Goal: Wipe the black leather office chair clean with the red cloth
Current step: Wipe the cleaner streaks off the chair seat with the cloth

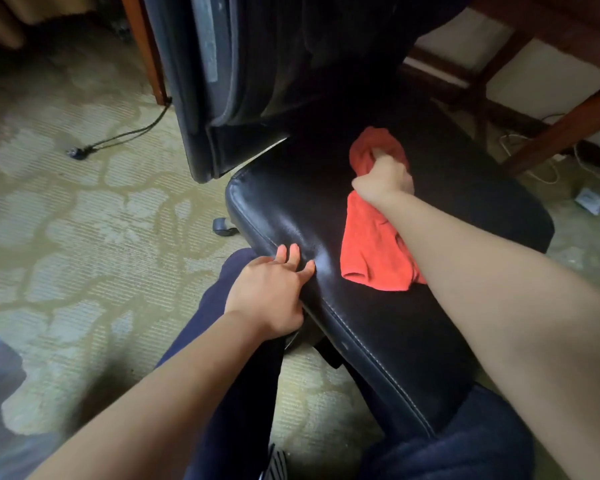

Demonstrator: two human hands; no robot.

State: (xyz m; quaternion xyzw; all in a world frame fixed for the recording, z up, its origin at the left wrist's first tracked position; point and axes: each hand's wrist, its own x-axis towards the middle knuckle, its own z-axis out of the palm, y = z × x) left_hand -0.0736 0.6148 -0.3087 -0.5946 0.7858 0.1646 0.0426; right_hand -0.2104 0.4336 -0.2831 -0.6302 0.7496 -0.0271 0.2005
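The black leather office chair fills the middle of the view, its seat [447,209] towards me and its backrest [222,74] upright behind. My right hand [385,178] grips a bunched part of the red cloth [374,251] on the middle of the seat; the rest of the cloth trails back along the leather under my forearm. My left hand [271,292] rests on the seat's front left edge, fingers spread over the stitched seam and thumb tucked under the rim.
Patterned green carpet lies all around. A black cable with a plug [80,152] runs across the floor at the left. One chair caster [224,226] shows under the seat. A wooden desk leg [565,129] and white cables [548,171] stand at the right.
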